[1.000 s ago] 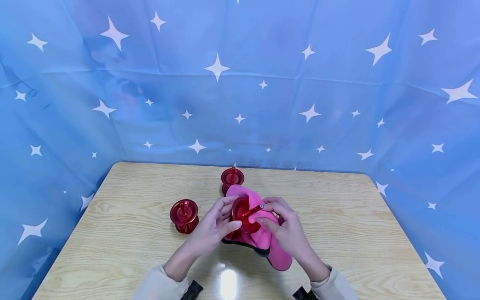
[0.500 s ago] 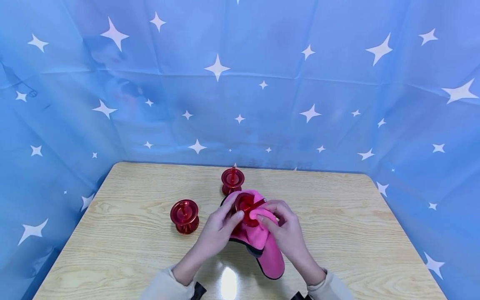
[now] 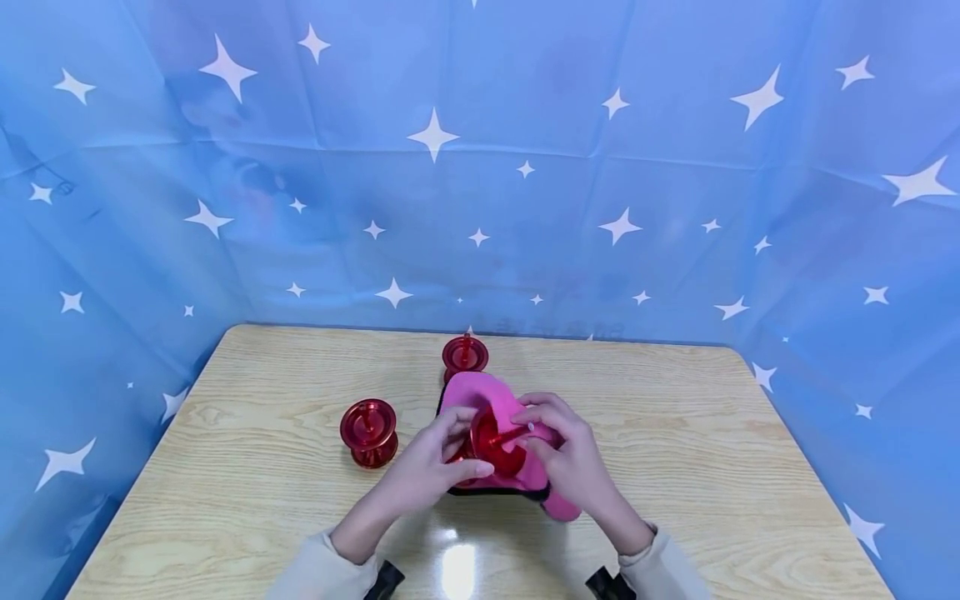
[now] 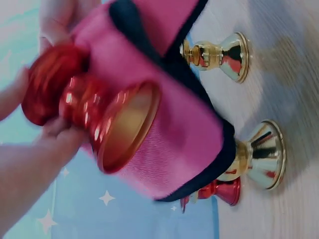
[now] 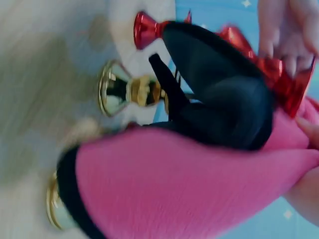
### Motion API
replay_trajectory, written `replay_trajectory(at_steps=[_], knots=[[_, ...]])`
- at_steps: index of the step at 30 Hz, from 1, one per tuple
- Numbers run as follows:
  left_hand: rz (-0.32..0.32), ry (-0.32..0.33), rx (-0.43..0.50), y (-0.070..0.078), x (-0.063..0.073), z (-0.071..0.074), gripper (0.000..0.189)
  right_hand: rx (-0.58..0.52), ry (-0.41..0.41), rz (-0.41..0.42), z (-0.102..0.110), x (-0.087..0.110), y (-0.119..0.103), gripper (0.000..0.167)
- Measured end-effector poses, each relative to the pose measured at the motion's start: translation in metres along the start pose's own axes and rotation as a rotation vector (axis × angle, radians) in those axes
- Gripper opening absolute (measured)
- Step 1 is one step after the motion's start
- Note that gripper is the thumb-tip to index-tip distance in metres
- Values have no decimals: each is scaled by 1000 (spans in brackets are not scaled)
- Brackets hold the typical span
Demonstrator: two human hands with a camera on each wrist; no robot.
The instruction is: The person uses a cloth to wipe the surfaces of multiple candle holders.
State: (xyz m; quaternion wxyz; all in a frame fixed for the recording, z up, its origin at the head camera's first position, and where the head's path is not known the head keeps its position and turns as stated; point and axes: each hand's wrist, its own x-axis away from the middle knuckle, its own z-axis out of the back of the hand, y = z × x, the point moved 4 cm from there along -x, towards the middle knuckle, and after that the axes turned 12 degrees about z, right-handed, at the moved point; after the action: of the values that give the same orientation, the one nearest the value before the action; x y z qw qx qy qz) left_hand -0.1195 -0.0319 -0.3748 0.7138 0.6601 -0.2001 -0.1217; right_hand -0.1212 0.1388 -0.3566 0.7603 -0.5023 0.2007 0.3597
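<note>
As I watch from afar, the left hand [image 3: 433, 467] grips a tilted red candle holder [image 3: 495, 458] between both hands above the wooden table [image 3: 225, 517], and the right hand [image 3: 573, 458] pinches a pink cloth [image 3: 472, 390] against its upper part. I judge this cloth work to be midway: the cloth is on the holder, neither is yet released, and whether any other holder has had its turn I cannot tell. Beyond, a second red holder [image 3: 369, 427] stands upright at left, gold holders [image 4: 268, 157] show past the cloth in the left wrist view, and a third red holder [image 3: 465, 357] stands near the starry curtain [image 3: 540, 233].
</note>
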Motion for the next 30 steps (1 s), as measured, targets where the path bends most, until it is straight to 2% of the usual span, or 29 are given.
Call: replay_trajectory(at_steps=[2, 5, 8, 12, 15, 17, 20, 26, 28, 30], knots=[[9, -72, -8, -1, 0, -2, 45, 19, -41, 32, 1, -3, 1, 43], [3, -110, -14, -2, 0, -3, 44, 39, -89, 63, 2, -5, 2, 49], [-6, -90, 21, -3, -1, -3, 46, 89, -99, 66, 1, -5, 2, 41], [-26, -18, 79, -3, -2, -1, 48, 173, -81, 77, 1, -5, 0, 29], [-52, 21, 102, -2, -2, 1, 49, 191, -69, 95, 0, -4, -4, 25], [-63, 19, 106, -1, -2, 2, 48, 184, -68, 91, 0, -3, -6, 26], [-62, -24, 76, -1, -2, 3, 46, 183, -65, 78, 0, -2, -6, 28], [-55, -207, -58, -3, 1, -3, 44, 110, -93, 114, -1, -3, -5, 47], [-54, -258, -67, -3, 2, -5, 40, 74, -112, 140, -2, -4, -5, 51], [-55, -271, -62, -4, 2, -6, 39, 62, -123, 153, -2, -5, -6, 53]])
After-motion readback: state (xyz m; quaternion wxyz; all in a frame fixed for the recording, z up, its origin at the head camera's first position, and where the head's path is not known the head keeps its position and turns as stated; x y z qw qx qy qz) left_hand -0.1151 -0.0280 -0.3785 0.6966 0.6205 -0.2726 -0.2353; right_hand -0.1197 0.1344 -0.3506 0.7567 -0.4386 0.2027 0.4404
